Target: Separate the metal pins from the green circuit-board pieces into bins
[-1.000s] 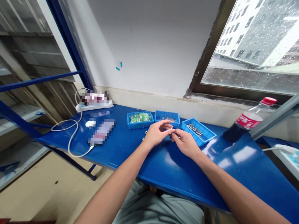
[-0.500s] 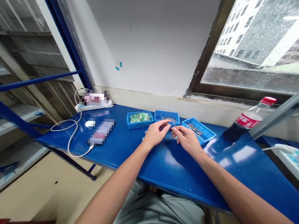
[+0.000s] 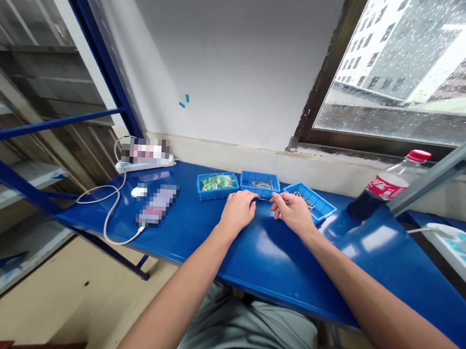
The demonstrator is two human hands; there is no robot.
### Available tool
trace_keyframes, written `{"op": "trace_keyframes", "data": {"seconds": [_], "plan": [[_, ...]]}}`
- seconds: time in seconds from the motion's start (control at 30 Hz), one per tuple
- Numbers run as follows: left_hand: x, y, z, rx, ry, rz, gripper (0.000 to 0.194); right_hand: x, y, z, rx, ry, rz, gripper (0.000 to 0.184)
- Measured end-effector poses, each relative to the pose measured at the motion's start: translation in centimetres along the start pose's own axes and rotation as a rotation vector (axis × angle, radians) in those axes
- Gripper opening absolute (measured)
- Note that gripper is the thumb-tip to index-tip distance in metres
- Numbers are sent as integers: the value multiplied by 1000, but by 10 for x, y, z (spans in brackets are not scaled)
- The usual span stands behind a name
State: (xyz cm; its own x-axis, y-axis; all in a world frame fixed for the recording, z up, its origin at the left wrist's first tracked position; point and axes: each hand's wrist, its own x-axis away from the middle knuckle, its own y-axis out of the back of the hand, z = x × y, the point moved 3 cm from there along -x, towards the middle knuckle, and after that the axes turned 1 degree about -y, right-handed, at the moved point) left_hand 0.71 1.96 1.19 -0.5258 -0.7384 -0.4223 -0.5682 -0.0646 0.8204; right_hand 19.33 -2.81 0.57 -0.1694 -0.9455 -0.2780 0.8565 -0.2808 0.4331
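Slim metal between two bare hands

I look down on a blue, glossy, hard-looking surface (image 3: 251, 268), with the left hand (image 3: 236, 210) and right hand (image 3: 294, 212) above its middle. Beyond them sit three rigid-looking blue plastic bins: one (image 3: 218, 195) with green and clear bits (image 3: 219, 182), one (image 3: 259, 176) with thin silvery rods (image 3: 263, 185), one (image 3: 326, 209) with stubby metal parts (image 3: 308, 202).

Smallest is a slim silvery metal piece (image 3: 263, 199), in the gap between the fingertips, just in front of the middle bin. The left fingers curl, narrowly spaced; the right thumb and forefinger nearly meet. It's tiny and partly blurred from here, so I can't tell which fingers, if either set, are closed on it.

I'd judge it light, stiff, hardly fragile, but slick and apt to roll. I'd take it by one end between thumb and forefinger pads, pressing lightly and leaving the other end free.
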Motion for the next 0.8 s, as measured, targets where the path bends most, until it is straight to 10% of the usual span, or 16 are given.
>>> {"op": "trace_keyframes", "data": {"seconds": [0.23, 0.8], "plan": [[0, -6, 7, 59, 3, 13, 32, 2, -14, -6, 520, 347, 86, 34], [1, -10, 4, 104, -82, 65, 45, 3, -18, -5, 569, 314, 148, 19]]}}
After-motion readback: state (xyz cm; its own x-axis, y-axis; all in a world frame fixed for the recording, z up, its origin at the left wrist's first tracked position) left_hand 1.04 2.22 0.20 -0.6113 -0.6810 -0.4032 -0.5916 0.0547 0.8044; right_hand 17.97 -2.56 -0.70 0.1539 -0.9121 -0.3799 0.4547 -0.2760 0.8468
